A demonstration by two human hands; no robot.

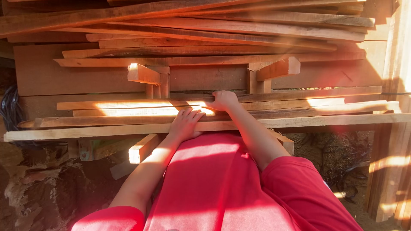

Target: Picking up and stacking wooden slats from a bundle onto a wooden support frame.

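A stack of long reddish wooden planks lies across the view on a low wooden frame. My left hand rests flat, fingers spread, on the top of the nearest planks. My right hand reaches a little farther in and curls its fingers over the edge of a thin plank in the stack. Both arms come from red sleeves at the bottom of the view.
More planks are piled higher behind, with short upright wooden blocks between layers. A vertical board stands at the right. Dirt ground and dark cables show at the left, with scrap wood under the stack.
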